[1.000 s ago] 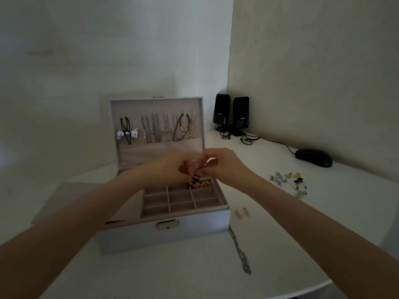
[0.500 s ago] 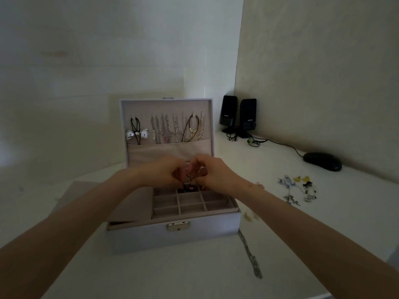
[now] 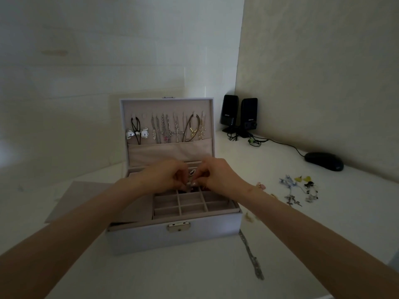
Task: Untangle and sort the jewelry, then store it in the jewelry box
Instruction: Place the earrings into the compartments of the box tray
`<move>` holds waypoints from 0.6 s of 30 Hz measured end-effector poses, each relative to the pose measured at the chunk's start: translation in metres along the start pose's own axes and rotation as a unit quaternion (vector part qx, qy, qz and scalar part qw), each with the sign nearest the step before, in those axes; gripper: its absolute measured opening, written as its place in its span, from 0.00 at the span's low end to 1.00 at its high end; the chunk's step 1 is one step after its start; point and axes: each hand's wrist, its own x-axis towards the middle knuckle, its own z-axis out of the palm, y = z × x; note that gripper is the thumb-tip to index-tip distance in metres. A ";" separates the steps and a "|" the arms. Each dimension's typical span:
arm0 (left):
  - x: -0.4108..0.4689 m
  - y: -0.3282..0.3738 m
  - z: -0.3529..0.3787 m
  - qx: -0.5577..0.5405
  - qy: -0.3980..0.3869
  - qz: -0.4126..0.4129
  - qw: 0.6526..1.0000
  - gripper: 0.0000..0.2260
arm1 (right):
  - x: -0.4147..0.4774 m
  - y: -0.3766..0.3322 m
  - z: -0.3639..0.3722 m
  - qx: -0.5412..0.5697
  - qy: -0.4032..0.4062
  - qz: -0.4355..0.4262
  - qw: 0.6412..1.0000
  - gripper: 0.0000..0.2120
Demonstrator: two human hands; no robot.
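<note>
Working over the open jewelry box (image 3: pixel 172 236), at the middle of the white table (image 3: pixel 194 281). Pinching a small dark-and-pale trinket (image 3: pixel 191 173) with the left hand (image 3: pixel 164 175) from 9 o'clock and the right hand (image 3: pixel 218 175) from 3 o'clock, fingertips curled in and clamped on it from both sides. Holding it just above the back row of the divided tray, toward the box's 12 o'clock edge. Cannot tell what sort of piece.

Hung in the upright lid: necklaces (image 3: pixel 168 130), with a pale bow (image 3: pixel 137 133) at the lid's 9 o'clock end.

At 3 o'clock from the box, well apart: a loose heap of jewelry (image 3: pixel 300 190), yellow, blue and dark bits. Just beside the box's right wall: small pale earrings (image 3: pixel 249 216). At 5 o'clock: a long thin chain (image 3: pixel 251 255), lying flat.

At 1 o'clock, by the wall: two black speakers (image 3: pixel 239 115). At 2 o'clock: a black mouse (image 3: pixel 323 161). At 9 o'clock: a flat beige panel (image 3: pixel 71 197), partly hidden behind the left forearm.
</note>
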 end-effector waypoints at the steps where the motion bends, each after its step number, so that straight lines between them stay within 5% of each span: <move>1: 0.000 0.000 0.000 0.016 -0.006 -0.001 1.000 0.05 | -0.001 0.000 -0.001 -0.007 0.002 -0.006 1.000 0.05; 7: 0.004 0.009 -0.002 0.044 0.029 -0.029 0.998 0.05 | -0.004 0.002 -0.004 -0.026 -0.035 0.008 0.999 0.07; 12: 0.008 0.018 -0.003 0.044 0.100 -0.054 0.992 0.05 | -0.007 0.003 0.004 -0.155 0.019 -0.025 0.987 0.07; 18: 0.013 0.033 0.000 -0.004 0.174 -0.083 0.981 0.02 | -0.007 0.004 0.008 -0.092 0.035 0.000 0.995 0.06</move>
